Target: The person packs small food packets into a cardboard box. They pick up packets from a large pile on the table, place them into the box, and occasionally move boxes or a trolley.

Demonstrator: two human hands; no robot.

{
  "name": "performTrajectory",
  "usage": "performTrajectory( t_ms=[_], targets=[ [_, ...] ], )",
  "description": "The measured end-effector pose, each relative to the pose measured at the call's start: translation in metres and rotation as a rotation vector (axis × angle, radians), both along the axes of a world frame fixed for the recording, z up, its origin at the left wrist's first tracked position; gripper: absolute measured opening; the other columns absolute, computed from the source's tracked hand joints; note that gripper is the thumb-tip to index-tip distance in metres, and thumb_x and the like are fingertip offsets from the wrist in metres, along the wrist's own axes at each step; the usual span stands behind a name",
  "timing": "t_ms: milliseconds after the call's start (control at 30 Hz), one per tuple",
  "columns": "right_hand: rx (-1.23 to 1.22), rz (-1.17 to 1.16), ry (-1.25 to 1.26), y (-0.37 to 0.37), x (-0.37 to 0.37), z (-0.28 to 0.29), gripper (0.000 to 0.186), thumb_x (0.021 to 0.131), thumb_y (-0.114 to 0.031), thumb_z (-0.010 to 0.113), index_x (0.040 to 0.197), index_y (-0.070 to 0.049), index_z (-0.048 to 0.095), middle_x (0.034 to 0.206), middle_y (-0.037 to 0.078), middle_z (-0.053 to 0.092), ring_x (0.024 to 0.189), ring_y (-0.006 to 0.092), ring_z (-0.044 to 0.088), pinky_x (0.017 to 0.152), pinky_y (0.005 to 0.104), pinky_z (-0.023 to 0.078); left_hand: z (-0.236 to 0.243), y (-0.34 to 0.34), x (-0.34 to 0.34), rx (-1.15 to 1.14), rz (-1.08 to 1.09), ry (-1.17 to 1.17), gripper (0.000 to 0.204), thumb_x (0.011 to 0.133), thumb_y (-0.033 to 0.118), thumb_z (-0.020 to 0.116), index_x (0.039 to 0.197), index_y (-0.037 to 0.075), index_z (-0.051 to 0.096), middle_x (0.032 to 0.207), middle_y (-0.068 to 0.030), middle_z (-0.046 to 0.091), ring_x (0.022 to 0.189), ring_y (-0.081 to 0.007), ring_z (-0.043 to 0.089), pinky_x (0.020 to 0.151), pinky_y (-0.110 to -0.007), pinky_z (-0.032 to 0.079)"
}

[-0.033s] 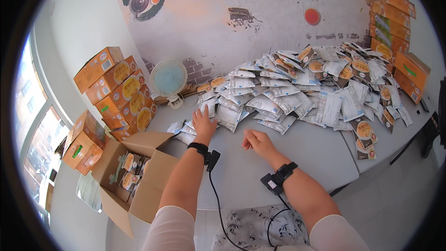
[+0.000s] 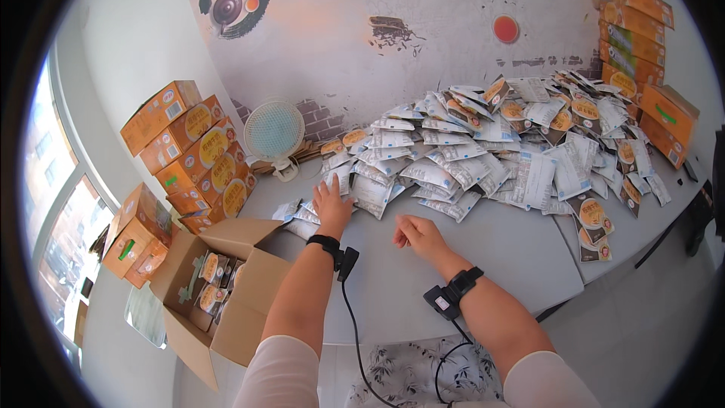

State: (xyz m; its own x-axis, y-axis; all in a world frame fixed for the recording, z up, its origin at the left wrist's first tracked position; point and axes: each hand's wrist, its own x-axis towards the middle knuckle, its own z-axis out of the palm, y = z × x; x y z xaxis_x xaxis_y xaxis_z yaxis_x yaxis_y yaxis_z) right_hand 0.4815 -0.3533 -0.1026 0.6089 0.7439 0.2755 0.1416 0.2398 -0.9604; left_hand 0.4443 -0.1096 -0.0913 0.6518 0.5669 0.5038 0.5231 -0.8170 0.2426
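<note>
A large heap of white foil packets [image 2: 461, 162] covers the back of the grey table [image 2: 461, 295]. Some packets lie brown side up. At the heap's left front edge, my left hand [image 2: 331, 205] spreads its fingers against the nearest packets, gripping none of them. A few packets [image 2: 306, 219] lie flat just left of that hand. My right hand [image 2: 420, 234] rests over the tabletop in front of the heap, its fingers curled together and nothing visible in them. To the left, an open cardboard box [image 2: 253, 287] holds several brown and yellow packets [image 2: 214, 281].
Orange cartons [image 2: 204, 147] are stacked at the left, with another carton [image 2: 136, 234] near the window. A fan [image 2: 274, 132] stands behind the table's left end. More orange cartons [image 2: 633, 45] rise at the far right. A cable [image 2: 351, 332] hangs from my left wristband.
The view has shifted very slightly. Both hands keep almost the same place and shape, and the packets have not visibly moved.
</note>
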Motion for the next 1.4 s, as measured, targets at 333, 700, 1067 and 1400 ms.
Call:
performTrajectory(
  t_ms=[333,700,1067,1400],
  targets=[
    [0.035,0.015,-0.029,-0.001,-0.003,0.002,0.044,0.093,-0.037,0.044,0.074,0.001,0.057,0.065,0.005,0.059,0.060,0.0114,0.055,0.060,0.0252,0.046,0.003,0.009,-0.002,0.067,-0.032,-0.026,0.043,0.085,0.011,0.051,0.127,0.022,0.047,0.129,-0.0103,0.046,0.126,-0.0329,0.033,0.102,-0.053,0.024],
    [0.022,-0.153,-0.026,0.000,0.001,-0.002,0.041,0.092,-0.038,0.043,0.079,-0.002,0.057,0.072,0.004,0.059,0.064,0.0119,0.057,0.062,0.0257,0.045,0.047,-0.008,-0.043,-0.026,-0.310,-0.767,0.013,0.087,0.007,0.048,0.090,-0.003,0.055,0.082,-0.0168,0.057,0.072,-0.0305,0.050,0.068,-0.034,0.041],
    [-0.137,0.158,0.251,-0.005,0.002,0.008,0.057,0.090,-0.054,0.037,0.113,-0.005,0.055,0.101,0.004,0.061,0.085,0.0100,0.058,0.070,0.0229,0.047,0.029,-0.083,-0.072,-0.862,-0.639,-0.493,0.016,0.092,0.014,0.048,0.086,0.001,0.056,0.078,0.0003,0.055,0.072,-0.0070,0.047,0.066,-0.021,0.039],
    [-0.324,0.333,-0.087,-0.001,-0.013,0.010,0.043,0.088,-0.037,0.055,0.116,-0.004,0.052,0.099,0.004,0.060,0.087,0.0101,0.057,0.067,0.0244,0.050,0.018,-0.080,-0.076,-0.950,-0.646,-0.538,0.017,0.090,0.013,0.050,0.083,-0.001,0.057,0.073,-0.0018,0.056,0.068,-0.0078,0.050,0.063,-0.023,0.041]
  ],
)
